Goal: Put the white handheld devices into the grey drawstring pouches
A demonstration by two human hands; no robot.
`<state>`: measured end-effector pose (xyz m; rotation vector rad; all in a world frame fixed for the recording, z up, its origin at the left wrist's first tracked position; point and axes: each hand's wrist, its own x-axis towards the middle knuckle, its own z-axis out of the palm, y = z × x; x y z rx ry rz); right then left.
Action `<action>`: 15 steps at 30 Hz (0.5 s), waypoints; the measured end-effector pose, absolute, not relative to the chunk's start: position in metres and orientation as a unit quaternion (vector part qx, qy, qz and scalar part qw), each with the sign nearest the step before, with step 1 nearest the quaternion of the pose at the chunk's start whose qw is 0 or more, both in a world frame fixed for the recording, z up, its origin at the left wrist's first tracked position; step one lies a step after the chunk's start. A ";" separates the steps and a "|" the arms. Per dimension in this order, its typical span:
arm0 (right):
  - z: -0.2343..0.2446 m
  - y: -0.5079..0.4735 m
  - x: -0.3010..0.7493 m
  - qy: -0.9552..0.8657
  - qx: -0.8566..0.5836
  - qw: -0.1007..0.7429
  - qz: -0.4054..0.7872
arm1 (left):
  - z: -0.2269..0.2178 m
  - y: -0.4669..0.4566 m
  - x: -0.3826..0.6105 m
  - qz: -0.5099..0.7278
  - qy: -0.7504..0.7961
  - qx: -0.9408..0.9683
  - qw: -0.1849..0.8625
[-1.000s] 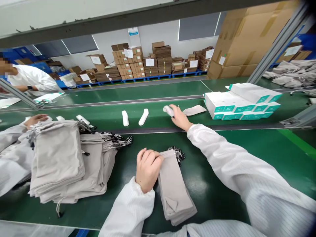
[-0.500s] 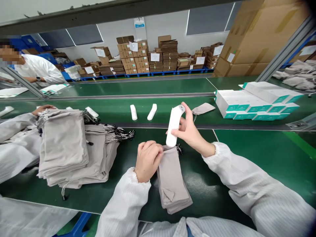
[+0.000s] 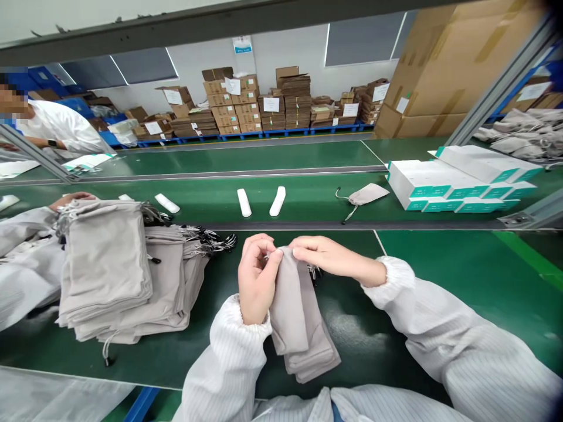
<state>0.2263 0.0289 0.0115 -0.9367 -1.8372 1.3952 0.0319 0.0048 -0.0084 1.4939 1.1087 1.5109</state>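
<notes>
Both my hands pinch the top of a grey drawstring pouch (image 3: 288,302) that stands lifted off a small stack of like pouches (image 3: 314,351) on the green table. My left hand (image 3: 255,276) grips its left edge with fingers curled. My right hand (image 3: 328,257) holds the mouth from the right, fingers pressed together. The white device I held is not in sight; the pouch looks filled. Two white devices (image 3: 243,202) (image 3: 277,201) lie on the belt beyond my hands.
A large pile of grey pouches (image 3: 123,264) lies at left, with another person's hand (image 3: 65,200) and sleeve behind it. A lone pouch (image 3: 367,194) and stacked white-and-teal boxes (image 3: 457,184) sit at right on the belt. Cardboard cartons (image 3: 264,108) line the far wall.
My right hand brought a white device from the belt to the pouch; now the device is out of sight and both hands hold the lifted pouch's mouth.
</notes>
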 end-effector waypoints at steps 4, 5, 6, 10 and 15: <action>0.034 0.021 0.249 -0.521 -0.317 0.441 0.658 | -0.011 0.014 0.013 0.625 0.435 0.475 0.440; 0.041 0.019 0.253 -0.489 -0.317 0.480 0.656 | -0.013 0.015 0.010 0.629 0.433 0.467 0.445; 0.048 0.018 0.258 -0.470 -0.322 0.511 0.643 | -0.016 0.016 0.007 0.626 0.432 0.476 0.443; 0.059 0.035 0.269 -0.470 -0.361 0.668 0.451 | -0.030 0.013 0.005 0.534 0.427 0.659 0.313; 0.032 0.107 0.274 -0.569 -0.465 0.674 0.072 | -0.050 0.013 0.000 0.361 0.422 0.821 0.135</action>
